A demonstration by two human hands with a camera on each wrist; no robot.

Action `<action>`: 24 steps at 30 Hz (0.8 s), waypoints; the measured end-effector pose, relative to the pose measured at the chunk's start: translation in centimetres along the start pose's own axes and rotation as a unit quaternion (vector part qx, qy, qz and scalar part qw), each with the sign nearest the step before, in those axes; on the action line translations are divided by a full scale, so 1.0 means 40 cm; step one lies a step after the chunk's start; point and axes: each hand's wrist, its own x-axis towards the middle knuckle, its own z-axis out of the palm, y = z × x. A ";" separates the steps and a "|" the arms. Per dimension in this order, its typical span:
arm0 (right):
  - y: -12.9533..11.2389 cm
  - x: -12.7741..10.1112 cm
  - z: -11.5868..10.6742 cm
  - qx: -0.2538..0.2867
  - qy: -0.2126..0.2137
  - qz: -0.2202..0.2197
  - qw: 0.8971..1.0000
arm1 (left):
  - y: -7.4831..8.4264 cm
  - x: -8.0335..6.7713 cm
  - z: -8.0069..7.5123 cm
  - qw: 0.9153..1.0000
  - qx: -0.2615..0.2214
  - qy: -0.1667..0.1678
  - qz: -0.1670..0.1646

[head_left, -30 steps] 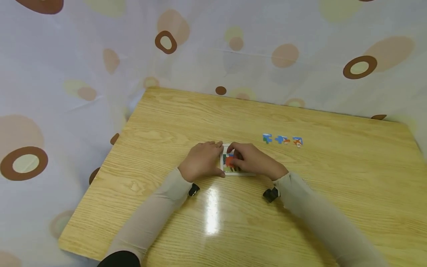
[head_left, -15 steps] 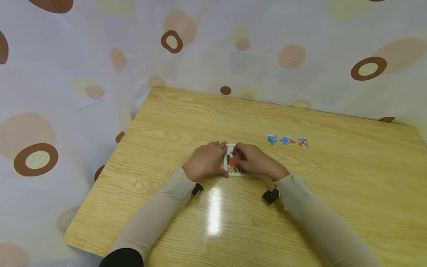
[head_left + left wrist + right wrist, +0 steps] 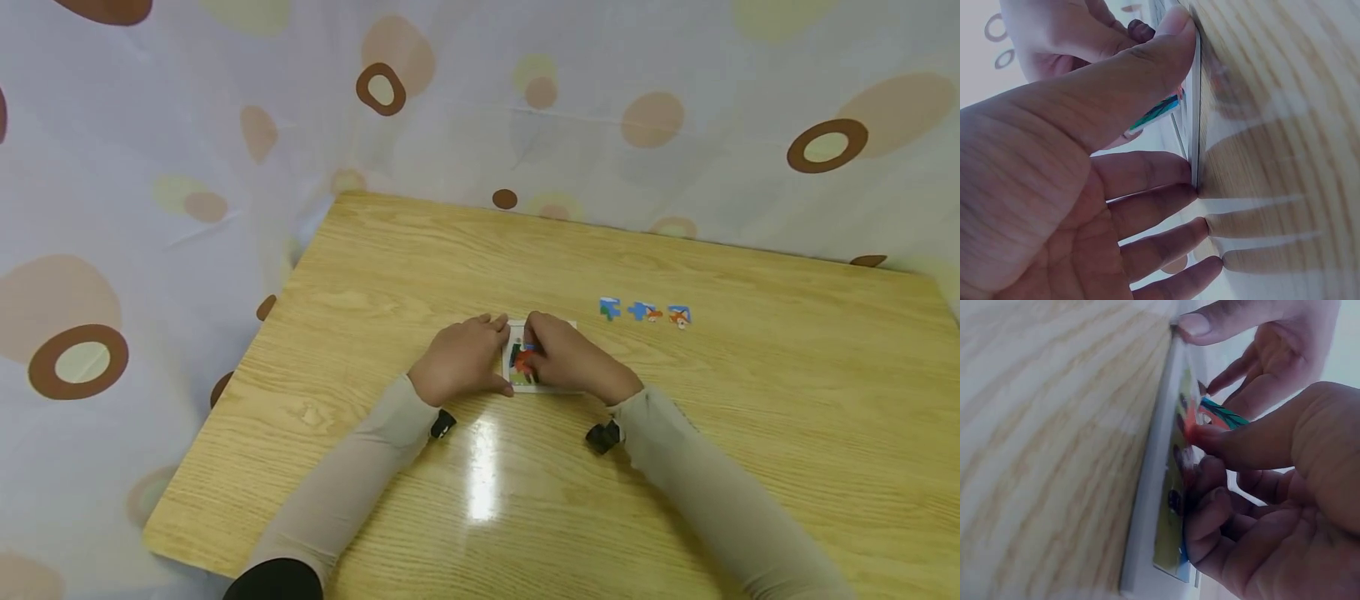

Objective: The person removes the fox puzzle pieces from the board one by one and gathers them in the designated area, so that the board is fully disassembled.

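Observation:
A small picture puzzle in a white frame (image 3: 543,392) lies on the table, partly hidden under both hands. My left hand (image 3: 461,358) rests along its left side, with the thumb at the near corner and the fingers straight, their tips down by the frame edge and table in the left wrist view. My right hand (image 3: 576,354) is over the frame, pinching a puzzle piece (image 3: 1225,414) between thumb and fingers. That piece, green and blue with some red, tilts up from the board in both wrist views. Below it, a green-and-red picture part (image 3: 1172,534) lies flat in the frame.
Three loose puzzle pieces lie in a row behind the right hand: a blue-green one (image 3: 610,308), a blue one with orange (image 3: 643,312), and a fox-face one (image 3: 679,316). The wooden table (image 3: 420,267) meets a spotted cloth backdrop (image 3: 450,125) at the back and left.
The left part of the picture, flat in the frame before, is now tilted up in my right fingers. My right hand has shifted slightly; the left hand stays at the frame's edge.

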 end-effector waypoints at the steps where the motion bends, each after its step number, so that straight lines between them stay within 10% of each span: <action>1: 0.000 0.000 -0.001 0.008 -0.001 0.002 1.000 | 0.000 0.000 -0.001 1.000 0.002 0.000 0.000; 24: 0.101 -0.090 -0.074 0.081 0.112 0.008 0.990 | 0.005 0.003 0.001 1.000 -0.002 -0.010 -0.007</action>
